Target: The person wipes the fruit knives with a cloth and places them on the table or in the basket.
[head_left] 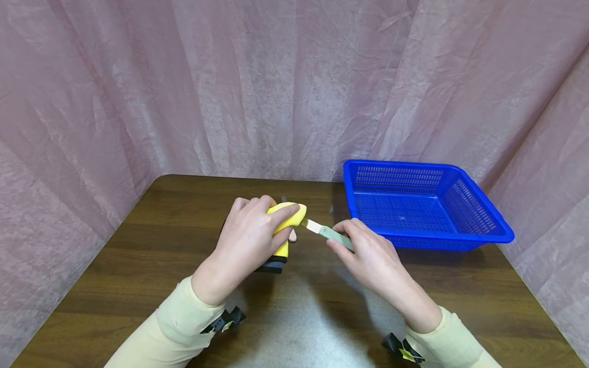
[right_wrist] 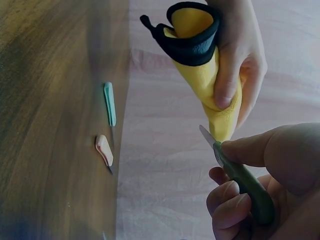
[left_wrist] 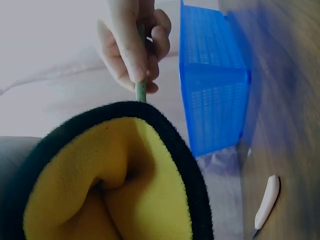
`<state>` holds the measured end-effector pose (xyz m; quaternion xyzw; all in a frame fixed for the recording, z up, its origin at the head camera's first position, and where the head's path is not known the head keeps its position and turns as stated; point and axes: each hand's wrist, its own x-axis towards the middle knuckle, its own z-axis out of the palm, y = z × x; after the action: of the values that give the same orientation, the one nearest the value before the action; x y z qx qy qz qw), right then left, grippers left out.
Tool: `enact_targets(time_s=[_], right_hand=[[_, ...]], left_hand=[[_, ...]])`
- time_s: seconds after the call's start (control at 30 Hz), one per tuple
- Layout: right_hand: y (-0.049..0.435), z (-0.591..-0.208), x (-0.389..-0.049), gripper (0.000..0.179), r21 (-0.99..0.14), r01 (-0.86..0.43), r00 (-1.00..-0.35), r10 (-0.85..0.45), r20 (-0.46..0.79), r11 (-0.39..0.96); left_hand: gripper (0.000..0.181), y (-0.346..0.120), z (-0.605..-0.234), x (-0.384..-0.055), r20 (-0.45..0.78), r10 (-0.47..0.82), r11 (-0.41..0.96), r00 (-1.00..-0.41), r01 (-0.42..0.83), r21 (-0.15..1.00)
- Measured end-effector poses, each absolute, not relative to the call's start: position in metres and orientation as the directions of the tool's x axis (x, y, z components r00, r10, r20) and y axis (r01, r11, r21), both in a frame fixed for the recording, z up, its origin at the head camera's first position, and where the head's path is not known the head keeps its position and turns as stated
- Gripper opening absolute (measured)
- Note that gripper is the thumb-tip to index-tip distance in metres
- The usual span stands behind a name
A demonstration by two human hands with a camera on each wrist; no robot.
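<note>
My left hand [head_left: 248, 230] grips a bunched yellow cloth [head_left: 295, 215] with a black edge and grey backing. In the left wrist view the cloth [left_wrist: 65, 182] hangs open in a wide fold and hides the blade. My right hand [head_left: 371, 253] holds a small knife [head_left: 336, 237] by its light green handle, thumb along the handle. Its short metal blade points left, right at the cloth's narrow end. Under the cloth, on the table, lies a second knife [right_wrist: 103, 150] with a pale pink handle. Beside it is a third knife [right_wrist: 110, 105], teal-handled.
A blue plastic basket [head_left: 428, 237] with slotted walls stands at the back right of the brown wooden table [head_left: 152, 240], close beyond my right hand. Pink curtains [head_left: 276, 92] hang behind the table and along its sides.
</note>
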<state>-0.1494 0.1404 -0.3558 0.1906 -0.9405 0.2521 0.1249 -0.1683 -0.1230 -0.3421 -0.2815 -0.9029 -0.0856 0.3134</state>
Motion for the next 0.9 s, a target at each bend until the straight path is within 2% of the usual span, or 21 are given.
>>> enact_targets(time_s=[0.37,0.9], right_hand=[[0.140,-0.356,-0.149,0.013,-0.421,-0.425,-0.893,-0.297,0.337,0.801],[0.139,-0.356,-0.148,0.013,-0.422,-0.423,-0.896,-0.300,0.329,0.802]], left_hand=[[0.042,-0.113,-0.344,-0.159,0.627,0.509,0.798,-0.590,0.597,-0.086],[0.042,-0.105,-0.347,-0.152,0.609,0.556,0.780,-0.566,0.609,-0.145]])
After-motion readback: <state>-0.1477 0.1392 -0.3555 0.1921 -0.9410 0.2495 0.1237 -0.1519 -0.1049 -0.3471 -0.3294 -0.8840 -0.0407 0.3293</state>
